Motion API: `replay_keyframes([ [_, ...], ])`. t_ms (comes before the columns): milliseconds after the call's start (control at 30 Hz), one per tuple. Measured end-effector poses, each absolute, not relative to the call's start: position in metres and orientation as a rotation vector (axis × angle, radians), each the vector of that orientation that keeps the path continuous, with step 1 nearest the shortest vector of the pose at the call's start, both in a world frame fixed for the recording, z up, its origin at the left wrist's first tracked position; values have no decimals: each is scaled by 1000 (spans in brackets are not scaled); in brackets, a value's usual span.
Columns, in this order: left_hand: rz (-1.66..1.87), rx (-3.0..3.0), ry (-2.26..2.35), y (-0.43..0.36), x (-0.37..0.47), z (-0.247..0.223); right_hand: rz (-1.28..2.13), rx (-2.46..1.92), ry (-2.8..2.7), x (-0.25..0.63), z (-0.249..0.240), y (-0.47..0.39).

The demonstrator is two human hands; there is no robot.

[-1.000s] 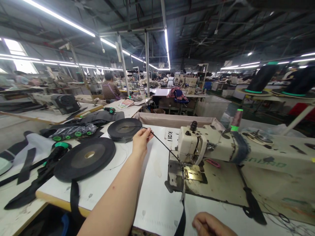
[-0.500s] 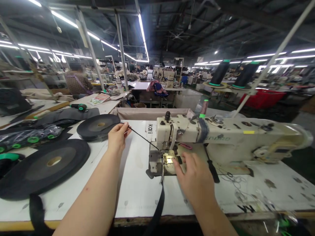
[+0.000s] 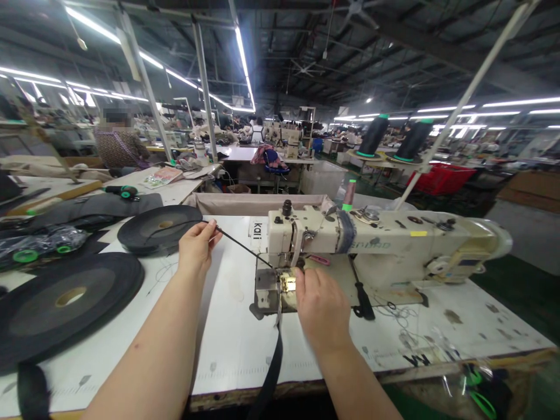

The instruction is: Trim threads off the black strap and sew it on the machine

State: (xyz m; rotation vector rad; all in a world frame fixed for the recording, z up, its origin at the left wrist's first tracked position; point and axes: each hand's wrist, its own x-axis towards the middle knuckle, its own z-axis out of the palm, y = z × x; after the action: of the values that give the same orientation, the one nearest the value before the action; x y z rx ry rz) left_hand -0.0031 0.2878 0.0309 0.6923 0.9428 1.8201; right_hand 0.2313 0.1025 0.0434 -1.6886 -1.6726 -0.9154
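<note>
A thin black cord (image 3: 242, 245) is pinched in my left hand (image 3: 199, 242) and runs taut down to the needle area of the cream sewing machine (image 3: 315, 230). My right hand (image 3: 321, 300) is closed beside the shiny metal plate (image 3: 287, 282) under the machine head; what its fingertips hold, if anything, is hidden. From the front of the plate a wide black strap (image 3: 273, 361) hangs over the table edge. Behind my left hand lies a flat black roll (image 3: 164, 227), with a larger one (image 3: 72, 297) nearer.
A black-handled screwdriver (image 3: 363, 300) lies at the machine's base. Loose thread is on the white table (image 3: 227, 350) at right. Plastic-wrapped spools (image 3: 44, 242) lie far left. A seated person (image 3: 118, 143) is at the back left.
My right hand's fingers have drawn together from a spread pose, next to the metal plate. The view has shifted right; my left hand still holds the cord.
</note>
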Motion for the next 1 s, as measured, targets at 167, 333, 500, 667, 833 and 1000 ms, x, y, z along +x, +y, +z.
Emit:
replay_keyframes([
  [167,1826,706,945,290,-4,28,-919,-1676,-1700,230,45,100],
  [333,1827,704,957,290,-5,26,-974,-1675,-1640,231,39,108],
  [500,1836,699,964,291,-5,26,-865,-1704,-1649,231,42,101],
  [667,1834,716,957,291,-6,27,-965,-1640,-1684,234,39,108],
  [833,1713,850,1080,291,-9,25,-843,-1622,-1669,236,32,109],
  [1000,1437,1130,1206,291,-5,18,-591,-1680,-1718,245,17,86],
])
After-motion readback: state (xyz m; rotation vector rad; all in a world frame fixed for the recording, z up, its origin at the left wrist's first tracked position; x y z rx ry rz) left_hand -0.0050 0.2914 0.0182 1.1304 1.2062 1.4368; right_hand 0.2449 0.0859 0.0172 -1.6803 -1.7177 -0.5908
